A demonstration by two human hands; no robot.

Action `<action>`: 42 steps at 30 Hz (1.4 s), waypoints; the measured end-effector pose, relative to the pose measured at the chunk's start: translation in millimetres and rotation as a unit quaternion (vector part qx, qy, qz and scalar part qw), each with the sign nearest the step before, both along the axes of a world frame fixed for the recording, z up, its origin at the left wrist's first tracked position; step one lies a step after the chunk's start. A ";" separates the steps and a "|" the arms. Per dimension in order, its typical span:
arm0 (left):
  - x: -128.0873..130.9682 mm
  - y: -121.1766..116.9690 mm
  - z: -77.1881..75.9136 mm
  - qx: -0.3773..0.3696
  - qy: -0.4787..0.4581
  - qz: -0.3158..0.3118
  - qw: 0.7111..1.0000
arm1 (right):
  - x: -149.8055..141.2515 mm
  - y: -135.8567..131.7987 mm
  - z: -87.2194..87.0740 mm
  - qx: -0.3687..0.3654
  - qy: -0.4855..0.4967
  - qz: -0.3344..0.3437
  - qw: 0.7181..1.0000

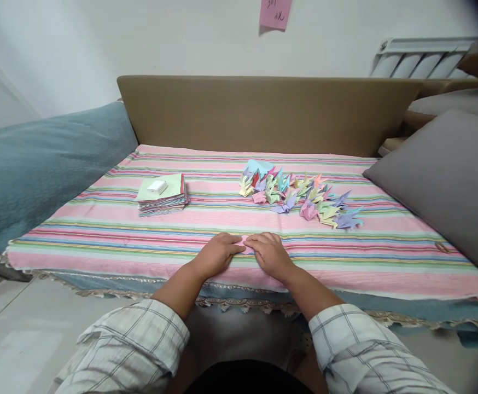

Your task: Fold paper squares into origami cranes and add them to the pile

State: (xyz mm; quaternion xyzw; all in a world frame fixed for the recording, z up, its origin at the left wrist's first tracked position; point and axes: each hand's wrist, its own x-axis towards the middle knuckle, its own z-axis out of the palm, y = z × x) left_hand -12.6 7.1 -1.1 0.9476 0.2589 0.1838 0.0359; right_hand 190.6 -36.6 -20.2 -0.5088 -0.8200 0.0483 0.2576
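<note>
A small piece of pink folding paper (245, 245) lies on the striped cloth, mostly covered by my fingers. My left hand (221, 254) presses on its left side, with fingers closed together and the thumb stretched toward the middle. From the other side, my right hand (269, 254) grips the paper's right part, fingers bunched and curled. The two sets of fingertips almost meet over the paper. Beyond my right hand, folded paper cranes (290, 194) in several colours lie in a loose heap, with a light blue sheet (258, 166) at their back.
A stack of coloured paper squares (163, 202) stands at the left, with a small white box-like object (157, 187) on top. Striped cloth (99, 219) covers the sofa seat. Grey cushions (444, 169) lean at the right; a blue-covered armrest (50, 158) bounds the left.
</note>
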 end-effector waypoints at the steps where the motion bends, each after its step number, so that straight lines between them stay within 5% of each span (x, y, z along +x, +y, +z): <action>1: -1.2 -0.2 0.6 0.003 -0.002 -0.001 1.000 | 0.2 0.2 0.3 -0.003 -0.003 0.000 1.000; 18: 0.3 -4.1 9.8 -0.028 0.043 0.073 0.996 | 1.2 -2.8 4.8 -0.023 -0.031 -0.007 0.999; 23: -2.7 -7.5 13.0 0.000 -0.010 0.111 0.994 | 1.8 -3.0 4.4 -0.021 -0.032 -0.002 0.999; 31: -1.0 -18.5 14.9 0.045 0.040 -0.004 0.998 | 1.8 -2.4 3.8 -0.016 -0.043 -0.001 0.999; 42: 2.7 -3.6 12.4 -0.019 0.032 0.011 0.999 | 11.6 -1.2 8.5 -0.027 0.003 0.043 0.999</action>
